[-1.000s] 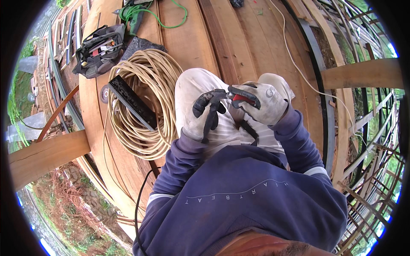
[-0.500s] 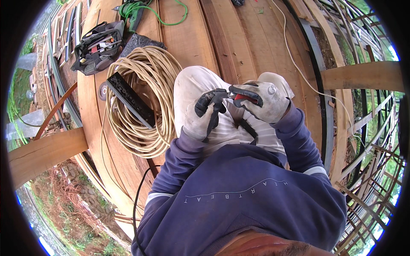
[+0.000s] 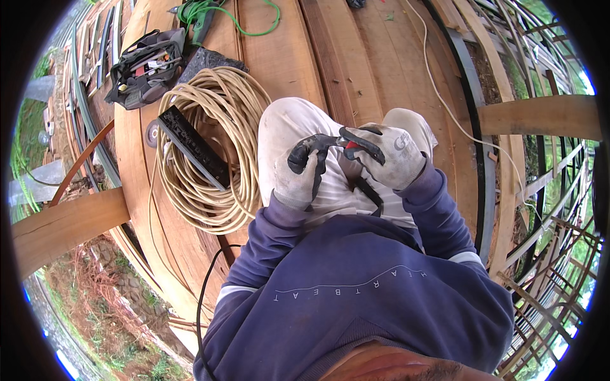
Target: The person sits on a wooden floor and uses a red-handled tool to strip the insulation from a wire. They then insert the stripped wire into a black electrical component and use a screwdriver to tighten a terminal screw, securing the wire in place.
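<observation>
Both of my hands wear white gloves with black fingers and meet above my lap. My right hand [image 3: 397,155] is closed round pliers with red handles [image 3: 351,145], their metal jaws pointing left. Just left of the jaws, my left hand [image 3: 302,174] is closed, thumb and fingers pinched together. Whatever sits between those fingertips is too small and dark to name. A black strap or cord [image 3: 370,193] lies on my lap beneath the hands.
Left of my knee lies a coil of beige cable [image 3: 244,95] with a black bar [image 3: 194,147] on it. Beyond are an open tool bag [image 3: 140,92] and a green power tool [image 3: 202,25]. A thin white cord [image 3: 438,89] crosses the wooden boards [image 3: 279,54].
My right hand has shifted slightly down and left, and its fingers now cover more of the red handles. The left hand stays nearly in place, fingertips still at the jaws.
</observation>
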Available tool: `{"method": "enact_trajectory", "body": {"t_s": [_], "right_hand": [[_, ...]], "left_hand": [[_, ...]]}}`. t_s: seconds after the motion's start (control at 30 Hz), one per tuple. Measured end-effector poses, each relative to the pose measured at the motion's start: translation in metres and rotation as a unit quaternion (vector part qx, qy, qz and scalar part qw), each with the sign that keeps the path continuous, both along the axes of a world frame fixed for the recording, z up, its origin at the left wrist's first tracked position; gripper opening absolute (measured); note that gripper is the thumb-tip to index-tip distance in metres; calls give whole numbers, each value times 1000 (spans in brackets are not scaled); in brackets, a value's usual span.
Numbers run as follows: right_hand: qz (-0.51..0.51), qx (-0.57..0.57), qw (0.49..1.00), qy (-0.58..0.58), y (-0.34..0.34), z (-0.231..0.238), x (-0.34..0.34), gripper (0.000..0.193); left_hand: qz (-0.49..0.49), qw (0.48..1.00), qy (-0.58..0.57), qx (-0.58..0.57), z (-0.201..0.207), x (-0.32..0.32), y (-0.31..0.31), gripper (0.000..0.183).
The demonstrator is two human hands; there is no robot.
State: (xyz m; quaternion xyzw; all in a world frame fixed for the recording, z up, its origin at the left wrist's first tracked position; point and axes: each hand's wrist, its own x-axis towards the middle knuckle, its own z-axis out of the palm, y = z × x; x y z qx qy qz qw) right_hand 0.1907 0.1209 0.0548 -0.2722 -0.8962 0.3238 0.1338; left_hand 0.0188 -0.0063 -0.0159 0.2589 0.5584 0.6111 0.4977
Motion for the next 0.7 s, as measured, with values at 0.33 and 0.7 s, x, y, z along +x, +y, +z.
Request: {"method": "enact_trajectory", "body": {"t_s": [0.33,0.7], "right_hand": [[-25,29,999,8,-4,1,-1,38],[-64,-430,880,190,-3,-20,3,31]], "left_hand": [[17,999,-5,-43,4,3,0,20],[2,997,-67,26,7,1,-6,22]]}}
